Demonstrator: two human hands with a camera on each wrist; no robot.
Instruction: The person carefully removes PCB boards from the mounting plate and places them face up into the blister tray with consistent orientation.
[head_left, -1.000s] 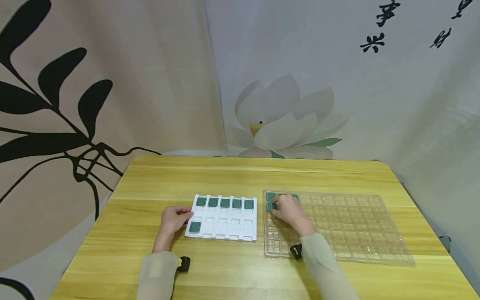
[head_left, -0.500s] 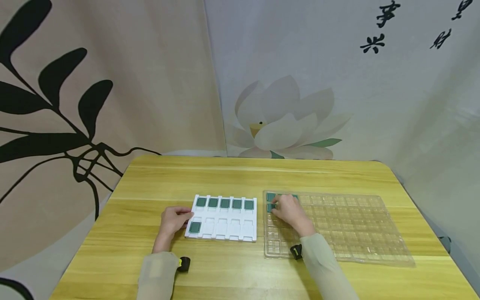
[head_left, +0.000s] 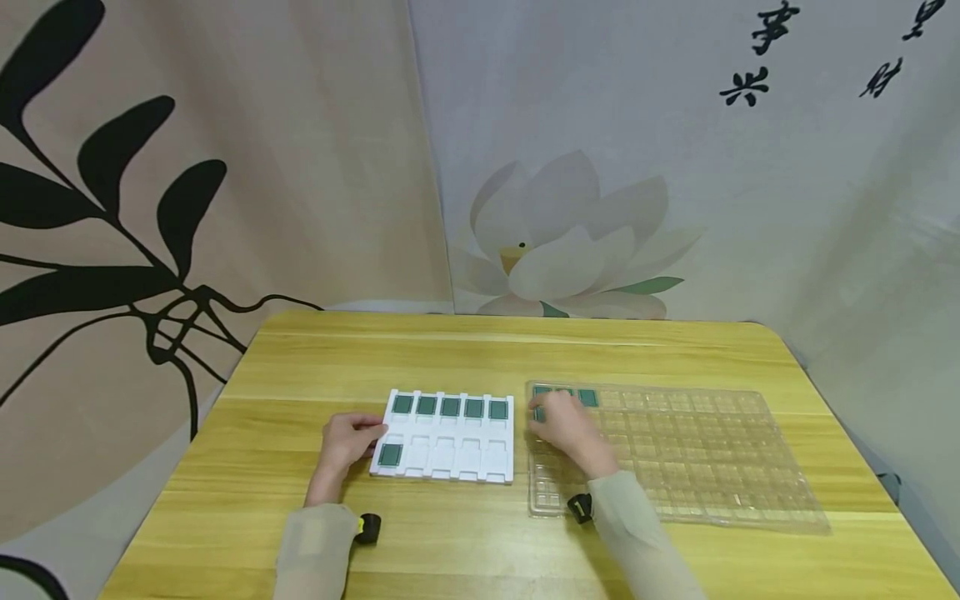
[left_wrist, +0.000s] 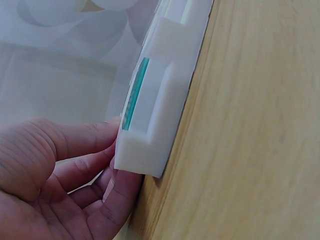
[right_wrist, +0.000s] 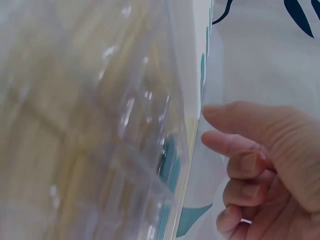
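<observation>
A white tray (head_left: 459,427) lies left of the middle of the table, with a back row of green square chips and one green chip (head_left: 390,454) in the front-left pocket. My left hand (head_left: 347,440) pinches the tray's left edge; the left wrist view shows the thumb at the upper rim and fingers below. Over the back-left corner of a clear plastic tray (head_left: 697,450) is my right hand (head_left: 564,427). Several green chips sit there, one uncovered chip (head_left: 588,398) beside the hand, others partly hidden. In the right wrist view, nothing shows between the slightly parted thumb and index finger.
The wooden table (head_left: 450,550) carries both trays, with a strip of bare wood between them. Printed cloth (head_left: 585,242) hangs behind the table. A black wrist camera (head_left: 367,528) sits at the left sleeve, another (head_left: 580,507) at the right.
My right hand has shifted slightly left over the clear tray, uncovering the green chip on its right. My left hand and the white tray have stayed in place.
</observation>
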